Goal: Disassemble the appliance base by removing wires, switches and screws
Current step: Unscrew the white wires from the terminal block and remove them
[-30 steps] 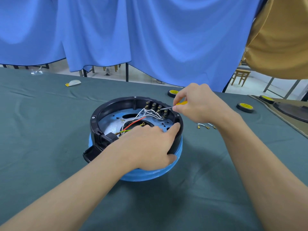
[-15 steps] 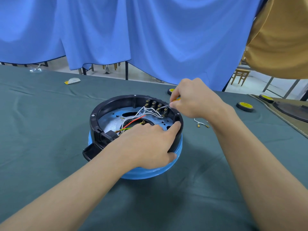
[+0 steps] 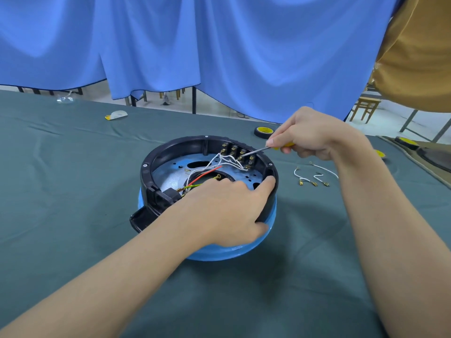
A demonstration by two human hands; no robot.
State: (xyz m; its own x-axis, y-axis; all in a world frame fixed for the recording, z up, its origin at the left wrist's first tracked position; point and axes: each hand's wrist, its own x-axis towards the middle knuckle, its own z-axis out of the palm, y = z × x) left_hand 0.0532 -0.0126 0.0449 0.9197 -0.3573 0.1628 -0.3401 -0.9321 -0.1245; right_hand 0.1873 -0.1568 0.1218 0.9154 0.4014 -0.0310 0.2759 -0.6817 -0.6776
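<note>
A blue curtain [image 3: 219, 57] hangs across the whole background, and in front of it a table [image 3: 73, 179] covered in dark green cloth fills the lower part of the view. A fold of mustard-coloured fabric [image 3: 419, 57] shows at the upper right corner. The appliance base [image 3: 156, 162] sits on the cloth near the middle of the table, its open side up: a black plastic ring on a glossy blue shell, with a pale blue metal plate inside. The left hand [image 3: 227, 211] grips the near right part of the ring, with the thumb against the blue shell outside, the fingers curled over the rim into the interior and the forefinger laid along the rim. The right hand [image 3: 314, 132] is closed round a screwdriver [image 3: 258, 150] with a yellow handle, held above the far right of the base. The thin metal shaft slants down and left, and its tip is at the row of switch terminals [image 3: 238, 152] on the far inner wall. A tangle of white wires [image 3: 229, 159] runs from those terminals towards the centre of the plate, beside a red wire [image 3: 207, 173] and a green-yellow wire [image 3: 192, 186] that pass under the left hand's fingers. To the right of the base, apart from it, a few loose white wires [image 3: 305, 178] with brass ends lie on the cloth. A roll of tape [image 3: 263, 131] lies flat just beyond the base, partly behind the right hand.
</note>
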